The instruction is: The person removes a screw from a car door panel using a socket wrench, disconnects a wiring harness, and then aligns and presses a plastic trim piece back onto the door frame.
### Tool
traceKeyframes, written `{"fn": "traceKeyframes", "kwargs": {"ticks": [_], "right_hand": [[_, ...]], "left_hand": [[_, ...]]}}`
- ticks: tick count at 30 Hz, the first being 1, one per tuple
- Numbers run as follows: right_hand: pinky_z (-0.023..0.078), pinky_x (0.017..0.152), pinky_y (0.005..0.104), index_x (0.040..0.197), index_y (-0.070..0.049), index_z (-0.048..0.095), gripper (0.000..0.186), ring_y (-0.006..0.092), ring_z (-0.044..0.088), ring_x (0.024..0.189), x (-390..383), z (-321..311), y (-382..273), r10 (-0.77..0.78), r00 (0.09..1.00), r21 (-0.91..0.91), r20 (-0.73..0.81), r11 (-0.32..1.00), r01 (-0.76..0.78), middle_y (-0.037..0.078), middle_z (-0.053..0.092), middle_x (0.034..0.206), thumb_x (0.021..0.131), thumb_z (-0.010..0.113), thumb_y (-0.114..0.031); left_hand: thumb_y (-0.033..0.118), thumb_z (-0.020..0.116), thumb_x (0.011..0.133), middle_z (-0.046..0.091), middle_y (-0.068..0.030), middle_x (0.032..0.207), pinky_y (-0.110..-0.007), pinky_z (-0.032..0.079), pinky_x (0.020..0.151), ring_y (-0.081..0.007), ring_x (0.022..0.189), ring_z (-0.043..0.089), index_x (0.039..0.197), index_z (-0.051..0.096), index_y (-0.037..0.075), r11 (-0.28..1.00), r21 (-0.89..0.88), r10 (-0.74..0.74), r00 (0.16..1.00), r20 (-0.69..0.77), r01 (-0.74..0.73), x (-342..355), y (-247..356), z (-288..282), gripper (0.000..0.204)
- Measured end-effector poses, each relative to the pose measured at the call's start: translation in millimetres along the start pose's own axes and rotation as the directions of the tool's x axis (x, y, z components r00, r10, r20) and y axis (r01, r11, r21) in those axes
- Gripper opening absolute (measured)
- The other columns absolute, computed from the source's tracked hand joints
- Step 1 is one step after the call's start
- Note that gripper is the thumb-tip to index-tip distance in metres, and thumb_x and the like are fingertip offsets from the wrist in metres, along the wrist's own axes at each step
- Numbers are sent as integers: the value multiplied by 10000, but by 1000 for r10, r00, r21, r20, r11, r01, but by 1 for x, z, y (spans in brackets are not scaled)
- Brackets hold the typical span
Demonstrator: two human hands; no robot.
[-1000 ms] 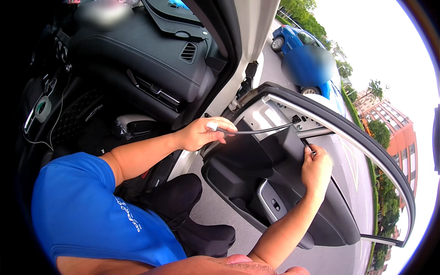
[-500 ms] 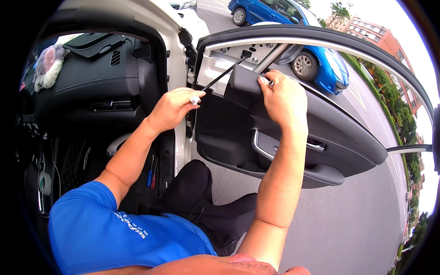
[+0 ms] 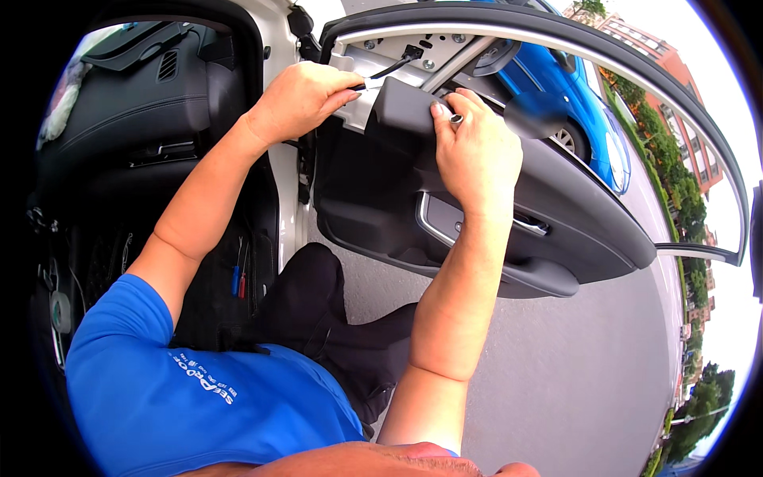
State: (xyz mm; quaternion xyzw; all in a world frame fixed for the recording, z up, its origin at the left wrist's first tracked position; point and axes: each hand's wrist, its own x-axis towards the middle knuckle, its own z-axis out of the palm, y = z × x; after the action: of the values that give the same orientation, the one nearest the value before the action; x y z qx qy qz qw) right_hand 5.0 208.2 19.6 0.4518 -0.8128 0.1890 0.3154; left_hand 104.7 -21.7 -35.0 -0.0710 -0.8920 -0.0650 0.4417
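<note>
One dark cable (image 3: pixel 392 69) stretches from a black fitting (image 3: pixel 413 52) in the front upper corner of an open car door to a person's left hand (image 3: pixel 300 99), whose thumb and fingers pinch it just beside the exposed sheet metal (image 3: pixel 397 42). Three bolt heads (image 3: pixel 428 64) show around the fitting. The right hand (image 3: pixel 481 155), closed around one small silver tube-ended piece (image 3: pixel 456 119), rests at the top edge of the black door panel (image 3: pixel 584 226); whether it also grips the panel cannot be told. One silver-trimmed door pull (image 3: pixel 435 219) and one inner release lever (image 3: pixel 531 226) mark the panel below. Two screwdrivers, one blue-handled (image 3: pixel 235 283) and one red-handled (image 3: pixel 242 286), lie side by side on the car's dark floor, left of the person's black trousers (image 3: pixel 306 290). Farther in, one air vent (image 3: pixel 168 66) sits in the black dashboard (image 3: pixel 103 103). Beyond the door stands one blue car (image 3: pixel 548 91), near a reddish building (image 3: pixel 648 52).
</note>
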Motion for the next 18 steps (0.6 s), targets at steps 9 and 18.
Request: {"fn": "traceKeyframes", "kwargs": {"ticks": [9,18], "right_hand": [[506,821,384,991,-68,688,224,308,646,905,-7,-2,-7,-7,999,-8,-53,1000,6,62,669,1159,907,619,-264],[506,747,371,1016,-82,668,213,290,607,793,-6,5,-9,-21,997,-28,-79,999,19,50,648,1195,880,648,-244]], "left_hand": [[161,637,879,665,-146,876,-419,508,769,-351,854,639,1028,666,48,997,-65,-23,985,172,35,13,0,12,189],[88,659,823,664,-141,912,-419,514,778,-341,884,639,1064,663,38,993,-71,-80,985,153,92,20,-9,29,246]]}}
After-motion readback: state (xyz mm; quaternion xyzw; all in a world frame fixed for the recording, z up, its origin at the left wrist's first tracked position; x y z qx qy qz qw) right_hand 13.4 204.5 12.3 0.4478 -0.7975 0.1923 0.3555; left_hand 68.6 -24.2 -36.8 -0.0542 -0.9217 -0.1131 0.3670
